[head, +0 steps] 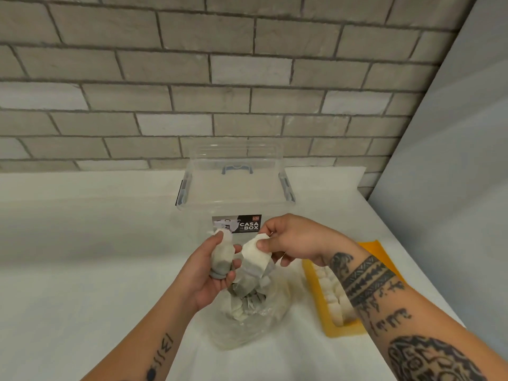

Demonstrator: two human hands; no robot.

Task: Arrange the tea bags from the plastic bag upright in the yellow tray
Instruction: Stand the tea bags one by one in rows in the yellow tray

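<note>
White tabletop (82, 257) meets grey brick wall (192, 78) behind.

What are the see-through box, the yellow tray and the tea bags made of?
Box: probably hard plastic, clear and glossy; you can see straight through it, and it holds its shape.
Tray: likely plastic, opaque yellow with a dull finish, though the look leaves it open.
Tea bags: thin white filter paper, it seems; soft, creased, with dark contents showing faintly through.

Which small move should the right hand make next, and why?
Probably move the right hand rightward to the yellow tray and stand its pinched tea bag upright beside the row already there; the left hand grips a bundle.
</note>
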